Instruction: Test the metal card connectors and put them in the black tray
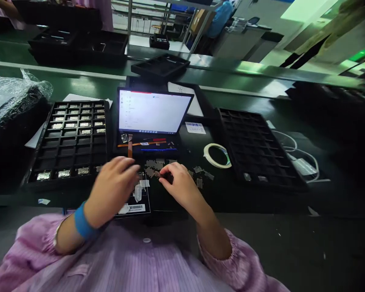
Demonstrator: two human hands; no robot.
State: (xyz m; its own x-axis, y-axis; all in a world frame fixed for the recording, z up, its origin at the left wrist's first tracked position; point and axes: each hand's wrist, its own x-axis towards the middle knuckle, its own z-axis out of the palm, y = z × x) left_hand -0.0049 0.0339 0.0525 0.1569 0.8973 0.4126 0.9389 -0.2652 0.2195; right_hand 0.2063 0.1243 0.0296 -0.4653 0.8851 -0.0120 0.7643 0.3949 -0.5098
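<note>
My left hand (113, 191), with a blue wrist band, hovers over a black board (144, 198) with a barcode label and strips of clear tape. Its fingers are curved and slightly smeared, and the thumb is hidden. My right hand (181, 180) has thumb and index finger pinched together at a pile of small flat metal pieces (154, 164); whatever lies between the fingertips is too small to make out. More such metal pieces (200, 183) are scattered to its right. Behind the hands stands a laptop-like screen (153, 111), lit white, with an orange flat cable (130, 148) in front.
On the left, a black compartment tray (74, 142) holds several small metal modules. Another black tray (258, 146) on the right has two small parts in its near row. Between lie a tape roll (207, 153) and a handwritten label (195, 127). A white cabled adapter (304, 167) sits far right.
</note>
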